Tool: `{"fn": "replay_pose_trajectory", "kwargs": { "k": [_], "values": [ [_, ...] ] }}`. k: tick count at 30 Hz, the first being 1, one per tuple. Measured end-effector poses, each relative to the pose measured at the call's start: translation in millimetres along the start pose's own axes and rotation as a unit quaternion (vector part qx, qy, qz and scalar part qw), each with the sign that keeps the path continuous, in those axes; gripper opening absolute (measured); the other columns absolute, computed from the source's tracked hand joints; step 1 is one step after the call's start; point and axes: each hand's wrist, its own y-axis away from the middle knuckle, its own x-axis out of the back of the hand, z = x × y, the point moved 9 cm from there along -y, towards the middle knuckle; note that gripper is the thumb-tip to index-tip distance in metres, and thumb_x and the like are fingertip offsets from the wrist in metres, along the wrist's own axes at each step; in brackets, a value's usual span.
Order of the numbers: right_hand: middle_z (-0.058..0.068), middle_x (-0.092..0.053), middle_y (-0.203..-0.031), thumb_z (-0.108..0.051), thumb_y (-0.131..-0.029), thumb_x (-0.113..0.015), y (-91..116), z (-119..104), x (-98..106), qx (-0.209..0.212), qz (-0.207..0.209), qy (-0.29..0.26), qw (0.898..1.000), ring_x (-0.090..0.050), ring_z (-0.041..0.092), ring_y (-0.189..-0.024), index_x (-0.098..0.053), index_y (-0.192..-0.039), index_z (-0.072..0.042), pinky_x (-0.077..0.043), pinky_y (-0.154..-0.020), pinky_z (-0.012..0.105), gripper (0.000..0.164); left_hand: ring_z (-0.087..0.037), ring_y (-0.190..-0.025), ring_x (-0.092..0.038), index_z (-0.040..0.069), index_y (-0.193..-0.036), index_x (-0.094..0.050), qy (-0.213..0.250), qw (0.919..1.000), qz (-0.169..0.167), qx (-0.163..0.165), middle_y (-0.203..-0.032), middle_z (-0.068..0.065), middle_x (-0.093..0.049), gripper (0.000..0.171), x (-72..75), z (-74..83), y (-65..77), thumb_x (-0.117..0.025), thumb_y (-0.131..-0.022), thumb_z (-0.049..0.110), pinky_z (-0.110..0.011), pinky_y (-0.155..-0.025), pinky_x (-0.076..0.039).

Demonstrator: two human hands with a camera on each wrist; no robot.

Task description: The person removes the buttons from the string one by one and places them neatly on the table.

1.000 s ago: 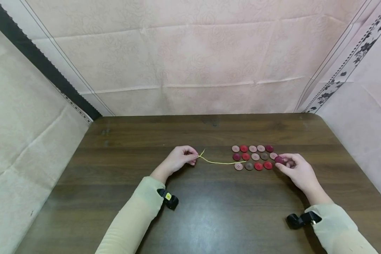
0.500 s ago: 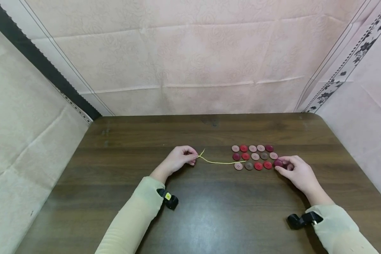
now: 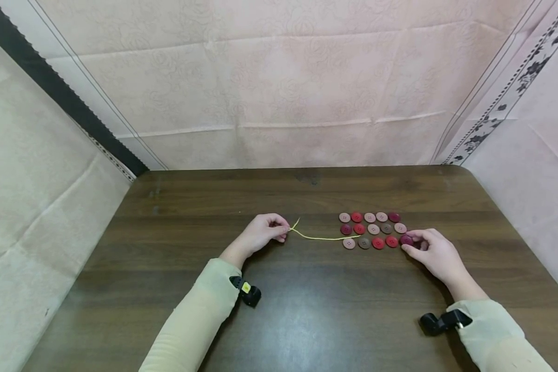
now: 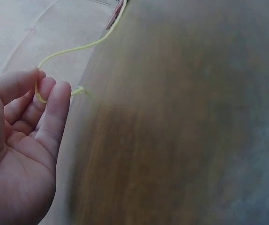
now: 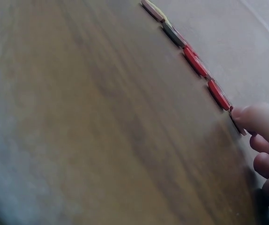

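My left hand (image 3: 263,231) pinches a thin yellow string (image 3: 321,238) between thumb and fingers, with a short end sticking up past the fingertips. From there the string runs right, across the gap between the middle and near rows of buttons. At the right end of the near row, my right hand (image 3: 434,253) holds a dark maroon button (image 3: 406,239) by its edge, down at table level. In the right wrist view the thumb (image 5: 249,115) covers part of that button. Left of it in the same row lie red buttons (image 3: 391,241), a grey-brown button (image 3: 365,243) and a pale pink button (image 3: 349,243).
Two further rows of buttons lie behind: the middle one includes a red button (image 3: 359,229), the far one a maroon button (image 3: 393,217). All rest flat on the brown wooden table (image 3: 302,310). Patterned pale cloth (image 3: 279,93) hangs along the back and sides.
My right hand has brought the maroon button slightly down and left, level with the near row and beside its last red button. The left hand and string have stayed still.
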Motion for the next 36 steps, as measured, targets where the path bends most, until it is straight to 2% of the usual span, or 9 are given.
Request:
{"fn": "replay_pose_trajectory", "kwargs": {
  "k": [17, 27, 28, 36],
  "values": [
    [0.007, -0.053, -0.083, -0.029, -0.082, -0.073, -4.8, -1.4, -3.5, -0.007, -0.031, 0.009, 0.999, -0.045, 0.019, -0.072, -0.066, -0.1, 0.001, -0.035, -0.061, 0.033, 0.035, -0.018, -0.075, -0.062, -0.002, -0.098, -0.064, -0.004, 1.0, 0.001, 0.002, -0.086, -0.012, -0.062, 0.012, 1.9, 0.0, 1.4, -0.061, -0.091, 0.006, -0.032, -0.072, -0.054],
    [0.007, -0.053, -0.084, -0.03, -0.082, -0.073, -3.8, -1.8, -2.4, -0.009, -0.03, 0.007, 0.999, -0.045, 0.019, -0.072, -0.066, -0.1, 0.001, -0.035, -0.061, 0.033, 0.036, -0.021, -0.077, -0.063, -0.003, -0.1, -0.064, -0.008, 0.9999, -0.001, 0.007, -0.088, -0.014, -0.062, 0.014, 2.6, 2.1, 4.3, -0.061, -0.091, 0.008, -0.036, -0.076, -0.053],
    [0.007, -0.053, -0.084, -0.03, -0.082, -0.073, -3.7, -1.4, -2.4, -0.01, -0.03, 0.006, 0.999, -0.045, 0.019, -0.072, -0.066, -0.1, 0.001, -0.035, -0.061, 0.033, 0.036, -0.019, -0.076, -0.063, -0.002, -0.099, -0.064, -0.009, 0.9999, 0.001, 0.006, -0.088, -0.012, -0.062, 0.014, 3.1, -1.5, 2.2, -0.061, -0.091, 0.009, -0.034, -0.075, -0.053],
    [0.008, -0.053, -0.085, -0.029, -0.083, -0.072, -1.7, 2.3, 1.0, -0.012, -0.021, -0.007, 1.0, -0.044, 0.019, -0.073, -0.065, -0.101, 0.0, -0.035, -0.06, 0.03, 0.035, -0.019, -0.077, -0.062, -0.003, -0.097, -0.062, 0.008, 0.9999, 0.011, 0.0, -0.089, -0.014, -0.062, 0.011, 5.1, -0.8, 2.4, -0.06, -0.091, 0.005, -0.032, -0.073, -0.054]
  ]
}}
